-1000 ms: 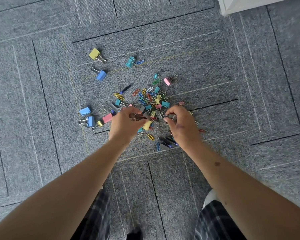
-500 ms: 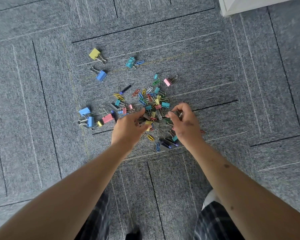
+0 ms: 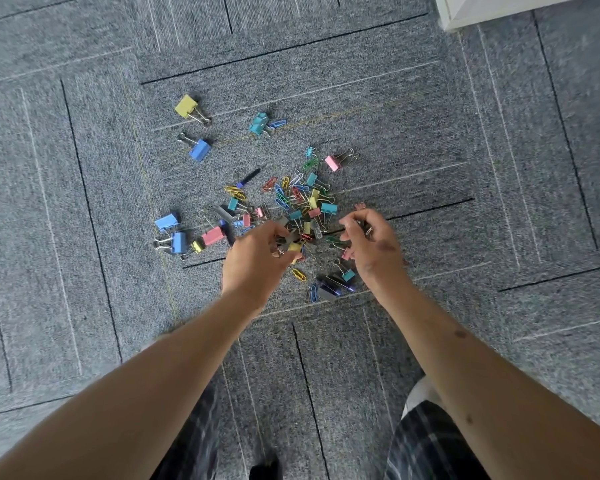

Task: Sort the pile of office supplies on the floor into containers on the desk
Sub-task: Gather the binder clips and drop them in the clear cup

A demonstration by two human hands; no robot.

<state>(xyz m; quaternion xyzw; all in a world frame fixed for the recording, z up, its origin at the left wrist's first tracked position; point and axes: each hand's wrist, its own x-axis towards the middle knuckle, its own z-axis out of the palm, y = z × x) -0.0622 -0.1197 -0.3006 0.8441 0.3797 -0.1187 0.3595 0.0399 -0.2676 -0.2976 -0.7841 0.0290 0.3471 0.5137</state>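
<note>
A pile of coloured binder clips and paper clips [image 3: 303, 199] lies on the grey carpet. My left hand [image 3: 257, 261] hovers at the pile's near left edge, fingers curled round a small bunch of clips, among them a yellow binder clip [image 3: 293, 247] and dark ones. My right hand [image 3: 371, 245] is at the pile's right edge with curled fingers; a wire loop of a small binder clip [image 3: 368, 231] shows by them. Under my right wrist lie dark clips [image 3: 331, 289] and a teal clip [image 3: 347, 274].
Stray binder clips lie apart from the pile: yellow [image 3: 187, 106], blue [image 3: 199, 149], teal [image 3: 259, 123], pink [image 3: 332, 163], and a blue and pink group [image 3: 174, 237] at the left. A white furniture corner [image 3: 482, 8] is top right. My knees are at the bottom.
Both hands have lifted slightly off the pile with clips in their fingers. The right hand moved up and right, and the yellow clip is now in my left fingers.
</note>
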